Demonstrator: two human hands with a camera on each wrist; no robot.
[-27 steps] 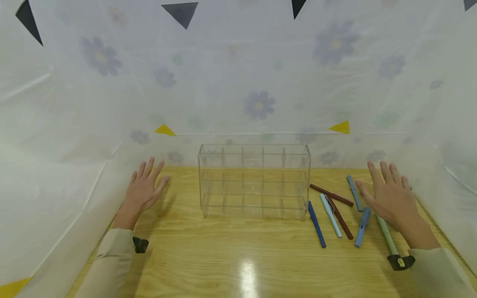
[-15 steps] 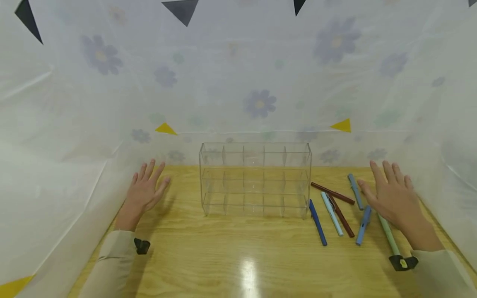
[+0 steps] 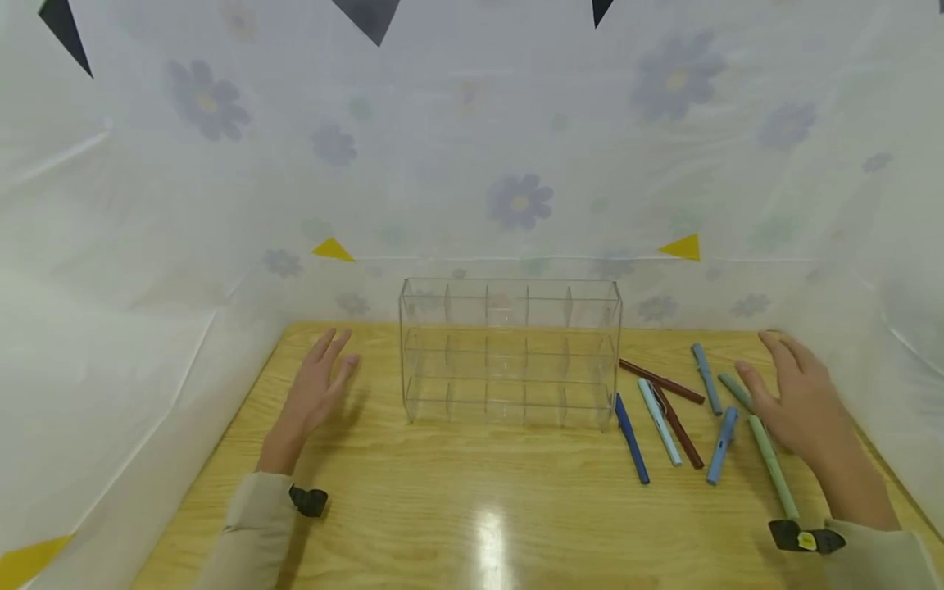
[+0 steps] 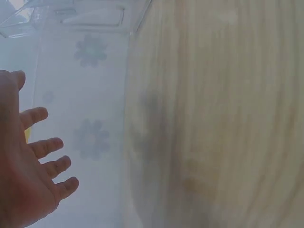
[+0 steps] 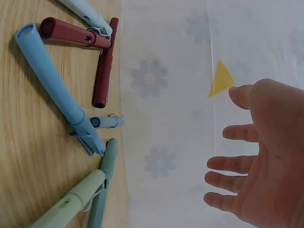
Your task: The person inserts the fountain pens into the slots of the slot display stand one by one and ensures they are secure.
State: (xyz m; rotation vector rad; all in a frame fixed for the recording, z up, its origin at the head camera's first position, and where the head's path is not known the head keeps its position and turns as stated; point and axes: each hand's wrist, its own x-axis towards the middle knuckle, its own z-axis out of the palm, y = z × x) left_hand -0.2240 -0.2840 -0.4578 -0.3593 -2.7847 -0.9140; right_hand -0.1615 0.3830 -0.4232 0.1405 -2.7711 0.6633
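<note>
My left hand (image 3: 317,393) hovers over the table left of a clear compartment rack (image 3: 509,353), its fingers loosely spread and holding nothing. At the right, above a group of pens, is my right hand (image 3: 800,401), also with nothing in its fingers. Nearest to it are a light green pen (image 3: 773,469) and a darker green pen (image 3: 736,392). Further left lie a blue pen (image 3: 722,447), a grey-blue pen (image 3: 706,378), two dark red pens, one crosswise (image 3: 661,381), a pale blue pen (image 3: 660,423) and a dark blue pen (image 3: 632,440) beside the rack.
The wooden table (image 3: 442,508) is walled by white flowered sheeting (image 3: 442,164) at the back and both sides. The rack stands upright near the back wall, with several see-through compartments in three tiers.
My left hand has moved right toward the rack and turned more sideways. My right hand has shifted slightly right and nearer, with fingers more bent, uncovering the darker green pen. The view has shifted slightly.
</note>
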